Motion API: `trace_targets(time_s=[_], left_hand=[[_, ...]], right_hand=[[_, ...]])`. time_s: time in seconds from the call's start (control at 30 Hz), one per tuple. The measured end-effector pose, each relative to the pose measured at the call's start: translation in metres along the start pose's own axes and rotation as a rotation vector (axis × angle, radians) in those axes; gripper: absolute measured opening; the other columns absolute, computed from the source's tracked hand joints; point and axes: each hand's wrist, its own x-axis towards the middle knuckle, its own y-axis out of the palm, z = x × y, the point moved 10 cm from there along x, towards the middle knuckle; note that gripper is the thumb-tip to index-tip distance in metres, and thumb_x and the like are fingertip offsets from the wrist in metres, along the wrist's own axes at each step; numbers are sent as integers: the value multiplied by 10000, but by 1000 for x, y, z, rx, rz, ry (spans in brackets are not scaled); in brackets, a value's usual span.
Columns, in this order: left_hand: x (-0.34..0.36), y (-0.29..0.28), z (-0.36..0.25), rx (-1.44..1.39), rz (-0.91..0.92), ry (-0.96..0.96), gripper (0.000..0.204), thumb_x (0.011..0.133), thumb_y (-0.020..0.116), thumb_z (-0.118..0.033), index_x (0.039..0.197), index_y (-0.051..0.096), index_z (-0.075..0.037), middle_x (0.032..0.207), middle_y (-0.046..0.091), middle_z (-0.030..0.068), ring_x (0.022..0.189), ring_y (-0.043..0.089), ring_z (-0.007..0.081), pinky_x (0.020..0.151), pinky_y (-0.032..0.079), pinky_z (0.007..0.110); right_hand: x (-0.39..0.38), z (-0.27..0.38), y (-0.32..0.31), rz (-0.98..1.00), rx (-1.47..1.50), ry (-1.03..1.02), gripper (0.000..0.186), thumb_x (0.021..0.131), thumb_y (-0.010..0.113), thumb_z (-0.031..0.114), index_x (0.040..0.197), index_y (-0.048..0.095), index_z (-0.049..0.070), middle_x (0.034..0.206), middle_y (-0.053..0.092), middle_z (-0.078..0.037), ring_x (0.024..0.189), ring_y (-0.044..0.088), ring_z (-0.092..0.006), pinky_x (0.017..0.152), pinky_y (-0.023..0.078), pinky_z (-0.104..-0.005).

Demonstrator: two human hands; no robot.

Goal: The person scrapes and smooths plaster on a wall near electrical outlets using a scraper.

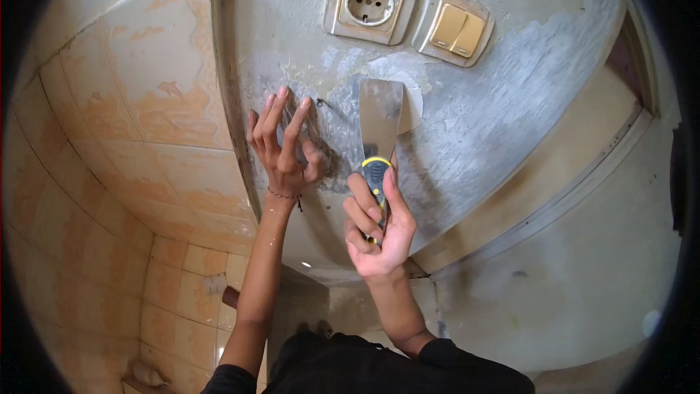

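This looks like a home. A wall socket (370,4), double light switch (457,30) and dolphin-patterned wall tiles (157,76) suggest it.

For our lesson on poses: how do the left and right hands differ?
The left hand is spread open; the right hand is curled round a scraper. The left hand shows its back, the right hand its palm side. Both are bare and in front of the wall.

The scraper (380,125) has a smooth, faintly shiny metal blade and a plastic-looking handle (375,171). Behind it, the wall (503,106) is rough, matt and flaking. Above the scraper, socket (370,3) and switch (458,31) look plastic; left, smooth glazed tiles (164,87); below, a matt cloth shirt (364,368).
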Motion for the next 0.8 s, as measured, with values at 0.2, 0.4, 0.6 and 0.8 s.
trace_targets(time_s=[0.2,0.4,0.6,0.8], left_hand=[[2,0,-2,-4,4,19,572,909,436,-351,1401,579,-96,1479,517,137,1386,450,289,1179,229,485],[5,-2,-3,-42,22,36,598,890,444,-332,1417,554,-72,1486,509,147,1396,435,295,1184,204,487],[6,-1,-2,-79,33,47,636,841,495,-274,1442,529,-70,1502,493,146,1407,424,283,1183,202,491],[4,0,0,-59,59,29,679,801,543,-253,1462,517,-100,1518,470,124,1416,410,275,1183,195,494]], right_hand=[[0,1,3,21,45,19,283,1110,366,321,1366,487,292,749,352,5,498,284,-42,318,175,-163],[1,-1,4,57,28,-23,367,1112,354,345,1476,395,337,765,353,13,518,279,-28,330,164,-145],[4,-4,-7,31,98,-68,281,1113,370,288,1349,497,206,784,354,-9,503,280,-42,294,172,-167],[3,-4,0,57,39,-117,435,1111,367,316,1543,337,351,784,349,15,520,267,-29,318,168,-144]])
